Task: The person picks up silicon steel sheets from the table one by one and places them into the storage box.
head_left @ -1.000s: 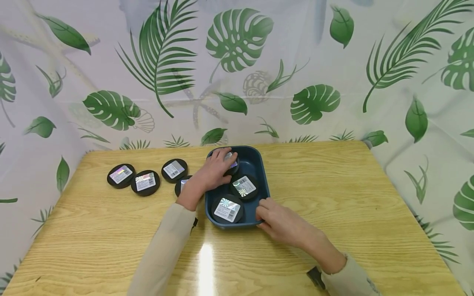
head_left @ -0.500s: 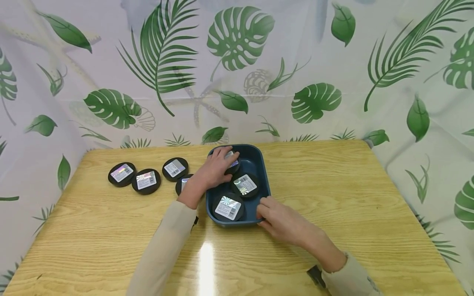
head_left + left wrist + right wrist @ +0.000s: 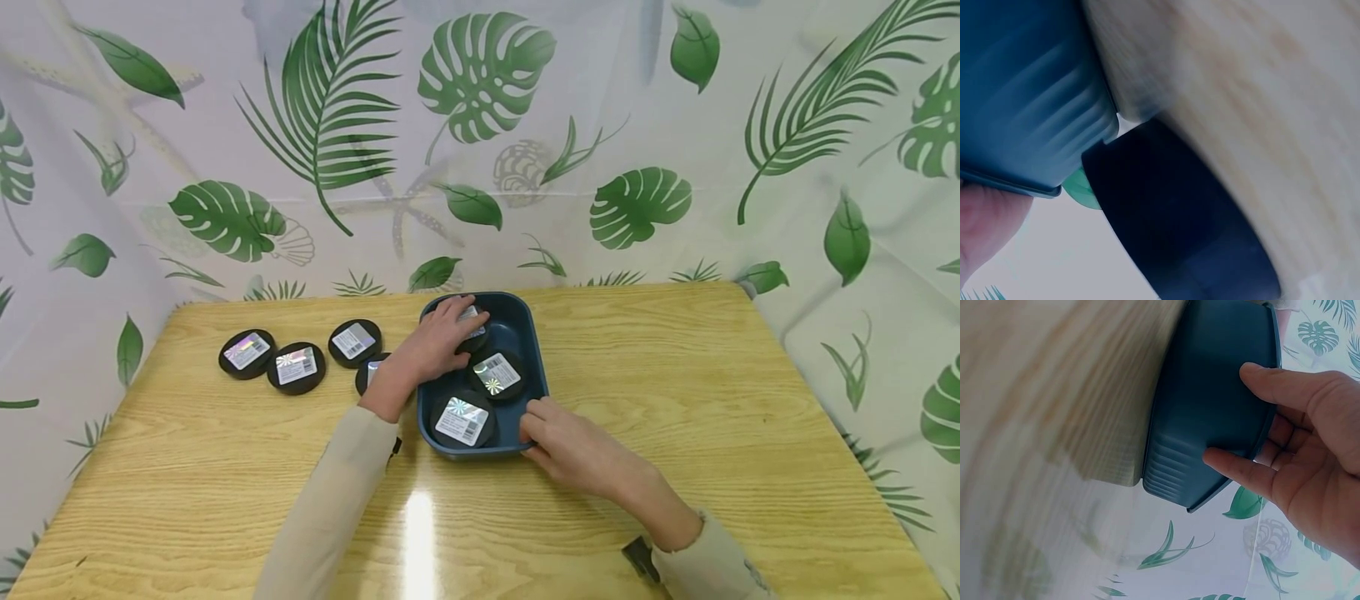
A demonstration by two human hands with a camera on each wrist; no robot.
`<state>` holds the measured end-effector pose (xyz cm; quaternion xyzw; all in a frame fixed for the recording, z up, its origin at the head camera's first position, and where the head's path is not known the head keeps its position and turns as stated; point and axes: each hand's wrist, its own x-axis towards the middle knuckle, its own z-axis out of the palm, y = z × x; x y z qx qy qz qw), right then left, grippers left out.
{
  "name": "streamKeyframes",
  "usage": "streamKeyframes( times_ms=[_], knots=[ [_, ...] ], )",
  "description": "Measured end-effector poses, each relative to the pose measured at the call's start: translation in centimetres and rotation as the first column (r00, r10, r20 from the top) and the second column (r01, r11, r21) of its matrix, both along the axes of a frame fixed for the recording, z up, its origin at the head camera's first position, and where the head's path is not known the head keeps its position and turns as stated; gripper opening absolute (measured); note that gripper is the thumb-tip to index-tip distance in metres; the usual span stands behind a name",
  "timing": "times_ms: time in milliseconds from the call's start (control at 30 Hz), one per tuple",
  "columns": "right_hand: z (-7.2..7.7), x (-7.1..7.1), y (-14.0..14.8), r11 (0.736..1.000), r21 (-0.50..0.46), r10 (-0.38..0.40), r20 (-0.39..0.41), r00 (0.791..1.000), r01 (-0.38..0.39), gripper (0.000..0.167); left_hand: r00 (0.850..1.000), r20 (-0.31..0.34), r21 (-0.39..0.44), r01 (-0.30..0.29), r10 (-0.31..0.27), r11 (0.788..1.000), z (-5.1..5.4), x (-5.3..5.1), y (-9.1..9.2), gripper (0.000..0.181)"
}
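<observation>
Tray: dark blue, upright on the worktop (image 3: 660, 375), with three discs inside; bare floor of the tray (image 3: 513, 327) shows toward 1 o'clock.
Left hand (image 3: 435, 346): reaches in over the tray's 10 o'clock side.
Left grip: clamped on the far disc (image 3: 477, 341), thumb on its near side and fingers across its top and far side.
Far disc: black, pale label up, inside the tray at 11 o'clock, partly covered by the fingers.
Middle disc (image 3: 497, 375): inside at 3 o'clock, label up.
Near disc (image 3: 462, 420): inside at 7 o'clock, just beside the middle disc, label up.
Right hand (image 3: 572, 443): at the tray's 4 o'clock corner.
Right grip: clamped on the tray's rim; the right wrist view shows two fingertips (image 3: 1255, 374) against the outer wall.
Loose discs (image 3: 297, 368): four on the worktop, from 9 to 10 o'clock of the tray, labels up; the one nearest the tray is partly hidden by the left wrist.
Backdrop (image 3: 562, 250): leaf-print cloth at 12 o'clock.
</observation>
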<state>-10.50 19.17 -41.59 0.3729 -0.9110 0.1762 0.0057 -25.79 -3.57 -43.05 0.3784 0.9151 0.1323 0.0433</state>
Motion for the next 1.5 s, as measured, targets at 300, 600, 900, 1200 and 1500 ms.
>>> streamKeyframes(
  times_ms=[300,600,900,1200,1500],
  knots=[
    [0.06,0.00,-0.05,1.000,0.000,-0.004,-0.009,1.000,0.004,0.020,0.999,-0.025,-0.076,-0.024,0.022,0.997,0.00,-0.07,0.12,0.062],
    [0.11,0.05,-0.07,1.000,0.004,-0.013,0.002,1.000,0.013,0.019,1.000,0.007,-0.084,-0.012,0.012,0.996,-0.11,-0.18,0.10,0.061],
    [0.16,0.04,-0.04,1.000,0.007,-0.008,0.010,1.000,0.008,0.019,1.000,0.022,-0.093,-0.002,0.004,0.996,-0.05,-0.17,-0.04,0.061],
    [0.15,0.10,-0.11,1.000,0.018,-0.023,0.008,1.000,0.023,0.018,1.000,0.013,-0.097,0.016,-0.015,0.995,-0.04,-0.15,-0.12,0.058],
    [-0.13,0.20,-0.19,1.000,0.017,-0.024,0.000,1.000,0.024,0.018,0.999,-0.002,-0.090,0.035,-0.035,0.995,-0.12,-0.04,-0.16,0.060]
  ],
)
